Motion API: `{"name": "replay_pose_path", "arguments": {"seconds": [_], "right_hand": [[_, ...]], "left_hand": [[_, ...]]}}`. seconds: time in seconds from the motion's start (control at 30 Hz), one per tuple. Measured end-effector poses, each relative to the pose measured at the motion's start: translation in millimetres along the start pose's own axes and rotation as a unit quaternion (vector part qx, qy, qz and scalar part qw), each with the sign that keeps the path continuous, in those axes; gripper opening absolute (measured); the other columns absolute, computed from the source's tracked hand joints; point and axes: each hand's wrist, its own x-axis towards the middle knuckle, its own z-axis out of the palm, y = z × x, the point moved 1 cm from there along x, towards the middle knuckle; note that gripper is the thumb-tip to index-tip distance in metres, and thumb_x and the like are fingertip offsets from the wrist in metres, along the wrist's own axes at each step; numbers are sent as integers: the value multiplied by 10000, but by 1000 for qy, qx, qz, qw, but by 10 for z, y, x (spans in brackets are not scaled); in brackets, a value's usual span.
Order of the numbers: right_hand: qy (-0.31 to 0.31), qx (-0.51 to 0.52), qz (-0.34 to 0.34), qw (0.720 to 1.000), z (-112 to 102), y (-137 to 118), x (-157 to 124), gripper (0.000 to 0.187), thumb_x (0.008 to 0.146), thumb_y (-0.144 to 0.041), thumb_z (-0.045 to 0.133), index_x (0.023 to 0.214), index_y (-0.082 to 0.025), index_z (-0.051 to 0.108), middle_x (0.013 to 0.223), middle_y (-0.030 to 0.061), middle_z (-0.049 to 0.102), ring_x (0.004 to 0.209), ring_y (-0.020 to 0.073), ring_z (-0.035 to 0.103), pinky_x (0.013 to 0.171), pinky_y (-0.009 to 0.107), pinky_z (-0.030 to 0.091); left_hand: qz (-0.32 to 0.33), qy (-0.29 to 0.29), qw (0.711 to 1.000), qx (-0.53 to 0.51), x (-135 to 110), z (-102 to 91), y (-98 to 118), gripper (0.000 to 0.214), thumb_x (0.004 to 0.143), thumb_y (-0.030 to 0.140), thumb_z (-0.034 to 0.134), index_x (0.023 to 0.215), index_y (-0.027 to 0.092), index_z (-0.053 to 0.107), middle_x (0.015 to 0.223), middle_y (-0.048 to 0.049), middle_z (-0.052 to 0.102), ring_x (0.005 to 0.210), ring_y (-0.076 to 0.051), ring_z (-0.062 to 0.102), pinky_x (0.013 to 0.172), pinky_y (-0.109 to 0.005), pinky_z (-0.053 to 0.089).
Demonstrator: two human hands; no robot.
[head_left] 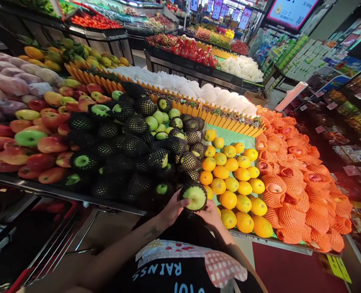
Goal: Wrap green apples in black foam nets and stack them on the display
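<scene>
Between my two hands is a green apple (195, 197) with a black foam net around its sides, its pale green top bare. My left hand (174, 209) grips it from the left, thumb on the fruit's front. Around the right side curls my right hand (211, 215), its fingers partly hidden by the apple. Just beyond lies a heap of green apples in black foam nets (137, 144), some showing bare green skin. To the right of my hands, oranges (228, 199) sit in loose rows on a green mat (244, 141).
Red apples (41, 156) fill the display's left side; fruit in orange foam nets (305, 195) is piled at the right. A low yellow fence (229, 122) runs behind, with white-wrapped produce (180, 86) past it. A metal cart (55, 240) stands at lower left.
</scene>
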Motion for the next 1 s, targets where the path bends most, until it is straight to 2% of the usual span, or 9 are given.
{"name": "replay_pose_path", "arguments": {"seconds": [0.1, 0.2, 0.27, 0.3, 0.37, 0.47, 0.63, 0.83, 1.0], "right_hand": [[31, -55, -30, 998, -2, -29, -9, 274, 595, -401, 896, 813, -323, 750, 808, -20, 708, 784, 266, 658, 786, 432, 548], [107, -152, -97, 978, 12, -106, -69, 812, 543, -366, 936, 1265, -426, 571, 1233, 8, 623, 1088, 341, 611, 969, 530, 499], [133, -262, -167, 941, 53, -169, -115, 1177, 502, -376, 960, 1470, -477, 298, 1462, 40, 443, 1263, 389, 516, 1066, 590, 434], [124, -315, -196, 920, 85, -195, -131, 1237, 516, -391, 954, 1506, -480, 217, 1505, 52, 387, 1309, 405, 482, 1088, 604, 417], [80, -378, -229, 893, 160, -222, -151, 1154, 602, -383, 902, 1523, -457, 210, 1494, 67, 395, 1337, 410, 471, 1090, 598, 430], [66, -392, -239, 886, 247, -214, -168, 933, 708, -319, 803, 1494, -369, 304, 1410, 94, 469, 1309, 373, 506, 1077, 562, 457], [126, -323, -208, 915, 281, -115, -189, 832, 787, -425, 747, 1465, -276, 288, 1395, 116, 465, 1287, 337, 499, 1088, 535, 429], [96, -246, -154, 952, 548, -19, -128, 767, 839, -480, 675, 1474, -273, 296, 1444, 103, 454, 1341, 328, 450, 1128, 520, 366], [190, -78, -80, 975, 864, -33, 213, 616, 930, -540, 486, 1474, -284, 353, 1493, 64, 472, 1385, 266, 440, 1175, 475, 327]], "left_hand": [[22, 2, 999, 37, -14, -48, -1, 604, 554, 359, 912, 1061, 154, 653, 933, -60, 748, 935, -261, 690, 886, -374, 513], [44, 32, 994, 97, -29, -80, 16, 597, 587, 342, 893, 1087, 156, 627, 998, -60, 732, 954, -238, 669, 874, -346, 511], [50, 54, 987, 142, -55, -80, 14, 605, 577, 309, 895, 1085, 168, 599, 1032, -52, 716, 964, -226, 653, 867, -335, 511], [47, 58, 984, 164, -74, -77, 9, 620, 560, 290, 901, 1079, 173, 584, 1037, -48, 708, 963, -223, 647, 862, -334, 510], [34, 52, 978, 201, -114, -71, -1, 651, 529, 271, 908, 1069, 183, 555, 1031, -42, 693, 962, -226, 635, 855, -335, 506], [49, 27, 969, 240, -167, -90, 29, 595, 601, 350, 865, 1076, 194, 542, 1023, -36, 667, 994, -234, 610, 876, -339, 486], [99, -10, 941, 324, -216, -216, 184, 316, 884, 503, 597, 895, 189, 562, 824, 9, 556, 806, -165, 517, 751, -279, 423], [66, -9, 940, 334, -284, -502, 430, 426, 913, 592, 530, 791, 184, 535, 686, 38, 460, 667, -131, 437, 628, -252, 354], [69, -19, 958, 277, -466, -814, 846, 467, 943, 608, 458, 884, 169, 605, 983, -73, 667, 781, -181, 648, 738, -302, 453]]}}
